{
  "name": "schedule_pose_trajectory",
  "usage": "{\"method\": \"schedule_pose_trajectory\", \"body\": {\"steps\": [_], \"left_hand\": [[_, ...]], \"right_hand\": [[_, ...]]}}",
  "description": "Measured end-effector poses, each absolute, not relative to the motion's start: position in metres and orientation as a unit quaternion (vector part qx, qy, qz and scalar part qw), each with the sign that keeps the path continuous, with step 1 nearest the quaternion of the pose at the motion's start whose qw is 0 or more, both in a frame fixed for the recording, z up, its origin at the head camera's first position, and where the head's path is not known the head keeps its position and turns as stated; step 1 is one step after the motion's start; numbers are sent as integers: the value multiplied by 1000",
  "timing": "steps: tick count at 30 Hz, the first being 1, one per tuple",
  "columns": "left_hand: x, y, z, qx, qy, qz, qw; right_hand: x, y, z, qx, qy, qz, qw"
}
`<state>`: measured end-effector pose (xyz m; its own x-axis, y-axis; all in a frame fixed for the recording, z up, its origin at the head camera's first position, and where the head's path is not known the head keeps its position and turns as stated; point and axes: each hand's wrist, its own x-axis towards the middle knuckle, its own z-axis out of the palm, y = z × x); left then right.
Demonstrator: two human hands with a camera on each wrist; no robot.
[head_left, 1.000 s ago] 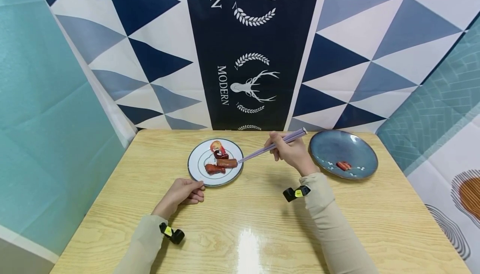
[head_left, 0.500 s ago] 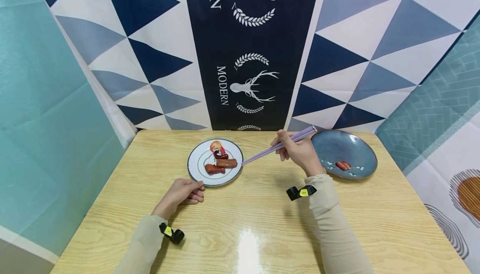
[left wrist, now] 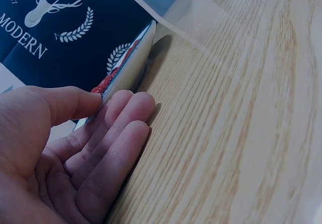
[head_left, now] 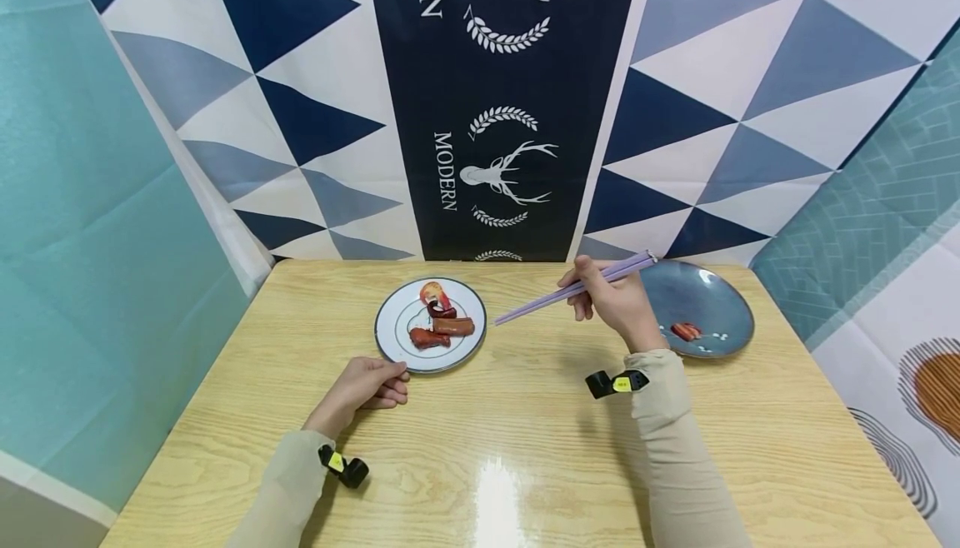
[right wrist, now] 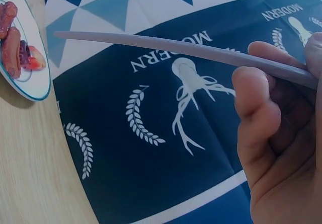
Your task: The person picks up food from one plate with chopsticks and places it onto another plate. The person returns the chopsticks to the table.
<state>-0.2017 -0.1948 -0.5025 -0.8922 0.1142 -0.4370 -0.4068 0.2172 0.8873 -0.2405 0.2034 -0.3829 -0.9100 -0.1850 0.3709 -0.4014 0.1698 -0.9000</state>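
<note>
My left hand (head_left: 366, 384) pinches the near-left rim of a white plate (head_left: 468, 295) with a blue edge, thumb above and fingers beneath. On that plate lie a sausage (head_left: 453, 326), a reddish-brown drumstick-like piece (head_left: 429, 338), a dark curled piece (head_left: 444, 311) and a red-yellow piece (head_left: 433, 293). A pair of lilac chopsticks (head_left: 542, 301) is gripped in my right hand (head_left: 617, 305). Their tips point left, just past the plate's right edge, with nothing between them. In the right wrist view the chopsticks (right wrist: 151, 44) overlap and look like one stick.
A dark blue plate (head_left: 720, 302) stands at the back right, partly behind my right hand, bearing a small red striped food piece (head_left: 686, 331). The wooden table (head_left: 450, 448) ends at a patterned cloth backdrop (head_left: 502, 198). A camera is strapped to each wrist.
My right hand has drawn the chopsticks rightward, their tips leaving the sausage and passing off the white plate's edge. The left hand and the food stay put.
</note>
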Motion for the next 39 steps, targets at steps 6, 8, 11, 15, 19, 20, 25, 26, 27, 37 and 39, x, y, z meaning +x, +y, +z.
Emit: {"method": "schedule_pose_trajectory", "body": {"steps": [6, 8, 11, 15, 19, 20, 25, 26, 27, 37, 39], "left_hand": [[-202, -194, -501, -94, 751, 617, 218], [-202, -194, -501, -94, 751, 617, 218], [-203, -194, -502, -92, 751, 618, 216], [-203, -196, -504, -84, 752, 619, 212], [-203, -196, -504, -85, 751, 620, 211], [-202, -196, -504, -84, 752, 619, 211], [-201, -195, -502, -86, 754, 617, 211], [-201, -194, -502, -87, 753, 617, 211], [-201, -194, -502, -88, 752, 618, 211], [-202, -194, -504, -93, 752, 618, 210], [-203, -194, -504, -95, 751, 618, 210]], "right_hand": [[-238, 214, -379, 194, -759, 615, 91], [-237, 219, -378, 197, -756, 618, 92], [-235, 226, -377, 198, -750, 624, 94], [-233, 236, -375, 199, -759, 614, 88], [-232, 244, -372, 193, -775, 598, 73], [-232, 245, -371, 191, -778, 594, 71], [-230, 254, -371, 184, -783, 590, 70], [-229, 256, -371, 184, -783, 590, 74], [-228, 258, -371, 182, -783, 590, 75], [-222, 281, -370, 191, -762, 615, 71], [-222, 283, -369, 185, -766, 611, 75]]}}
